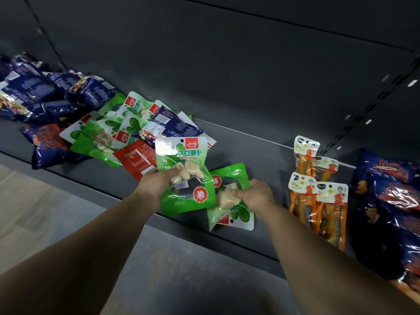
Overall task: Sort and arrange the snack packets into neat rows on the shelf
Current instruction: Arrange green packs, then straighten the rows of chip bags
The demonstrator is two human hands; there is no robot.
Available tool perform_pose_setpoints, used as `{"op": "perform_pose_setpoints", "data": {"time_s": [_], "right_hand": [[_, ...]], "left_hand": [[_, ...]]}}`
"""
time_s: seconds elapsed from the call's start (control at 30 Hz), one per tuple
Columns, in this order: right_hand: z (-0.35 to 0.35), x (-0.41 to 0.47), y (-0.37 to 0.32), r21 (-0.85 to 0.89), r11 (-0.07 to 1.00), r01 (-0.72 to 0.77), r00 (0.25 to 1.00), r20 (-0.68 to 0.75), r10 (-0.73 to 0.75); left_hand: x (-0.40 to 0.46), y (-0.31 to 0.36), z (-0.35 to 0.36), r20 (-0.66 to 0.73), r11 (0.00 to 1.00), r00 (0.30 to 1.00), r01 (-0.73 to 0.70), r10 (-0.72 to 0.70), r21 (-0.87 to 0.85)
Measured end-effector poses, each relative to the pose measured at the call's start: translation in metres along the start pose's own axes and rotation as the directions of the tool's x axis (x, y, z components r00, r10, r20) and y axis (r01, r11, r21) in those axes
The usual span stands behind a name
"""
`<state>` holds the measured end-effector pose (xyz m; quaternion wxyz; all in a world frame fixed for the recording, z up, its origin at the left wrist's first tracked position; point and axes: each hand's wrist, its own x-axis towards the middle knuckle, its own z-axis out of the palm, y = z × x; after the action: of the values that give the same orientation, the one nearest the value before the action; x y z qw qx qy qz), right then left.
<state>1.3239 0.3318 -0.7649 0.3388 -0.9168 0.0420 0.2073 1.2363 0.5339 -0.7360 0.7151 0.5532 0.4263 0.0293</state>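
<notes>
**Head view: sorting barely begun, most packets in a heap**

The head view showed the shelf (250,142) with the job, by my reading, at an early stage. At far left lay a jumble of dark blue packets (45,96), overlapping at all angles. Beside them sat a mixed pile of green radish packets (97,137), with a blue packet and a red packet (136,158) among them, all unsorted. The left hand (159,180) pinched a green packet (184,173) between thumb and fingers, lifted above the shelf. The right hand (256,194) gripped a second green packet (229,201) lying near the shelf's front edge, fingers curled on it. Further right, four orange packets (318,189) already stood in rough rows, and a stack of blue bags (391,189) ran out of frame, its count unknowable. Small print was blurred.
</notes>
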Motion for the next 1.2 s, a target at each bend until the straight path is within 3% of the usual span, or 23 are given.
{"op": "perform_pose_setpoints", "data": {"time_s": [0.2, 0.27, 0.33, 0.4, 0.43, 0.53, 0.67, 0.8, 0.9, 1.0, 1.1, 1.2], "right_hand": [[-0.023, 0.001, 0.004, 0.438, 0.899, 0.006, 0.993, -0.105, 0.044], [-0.043, 0.001, 0.002, 0.632, 0.775, -0.007, 0.985, -0.130, 0.114], [-0.061, 0.000, 0.000, 0.805, 0.592, -0.027, 0.991, -0.054, 0.119], [-0.070, -0.004, -0.005, 0.897, 0.439, -0.047, 0.999, 0.054, -0.005], [-0.070, -0.008, -0.009, 0.907, 0.417, -0.059, 0.993, 0.097, -0.070], [-0.057, -0.024, -0.022, 0.837, 0.546, -0.037, 0.972, 0.158, -0.176], [-0.036, -0.033, -0.029, 0.731, 0.682, 0.014, 0.973, 0.147, -0.177], [-0.034, -0.034, -0.024, 0.630, 0.770, 0.097, 0.979, 0.080, -0.189], [-0.027, -0.037, -0.018, 0.580, 0.808, 0.101, 0.989, 0.032, -0.147], [-0.018, -0.037, -0.017, 0.561, 0.822, 0.099, 0.994, -0.013, -0.111], [-0.015, -0.037, -0.021, 0.589, 0.802, 0.104, 0.994, -0.036, -0.102], [-0.011, -0.035, -0.024, 0.597, 0.794, 0.113, 0.993, -0.041, -0.110]], "left_hand": [[0.003, 0.007, 0.005, 0.005, 0.997, 0.999, 0.045, -0.045, -0.062], [0.015, 0.004, 0.009, 0.011, 0.995, 0.999, 0.050, -0.050, -0.089], [0.029, -0.005, 0.017, 0.035, 0.994, 0.998, 0.061, -0.058, -0.090], [0.019, -0.001, 0.032, 0.074, 0.992, 0.995, 0.070, -0.062, -0.102], [0.010, 0.002, 0.041, 0.101, 0.993, 0.993, 0.064, -0.053, -0.104], [-0.012, 0.007, 0.064, 0.201, 0.992, 0.978, 0.081, -0.059, -0.099], [-0.028, 0.012, 0.074, 0.371, 0.975, 0.925, 0.154, -0.084, -0.162], [-0.033, 0.012, 0.071, 0.306, 0.977, 0.951, 0.096, -0.034, -0.189], [-0.033, 0.013, 0.070, 0.256, 0.965, 0.966, 0.098, -0.033, -0.244], [-0.029, 0.012, 0.067, 0.341, 0.948, 0.940, 0.126, -0.019, -0.294], [-0.030, 0.008, 0.062, 0.399, 0.973, 0.916, 0.123, -0.034, -0.198], [-0.025, 0.003, 0.058, 0.351, 0.988, 0.936, 0.064, -0.012, -0.137]]}}
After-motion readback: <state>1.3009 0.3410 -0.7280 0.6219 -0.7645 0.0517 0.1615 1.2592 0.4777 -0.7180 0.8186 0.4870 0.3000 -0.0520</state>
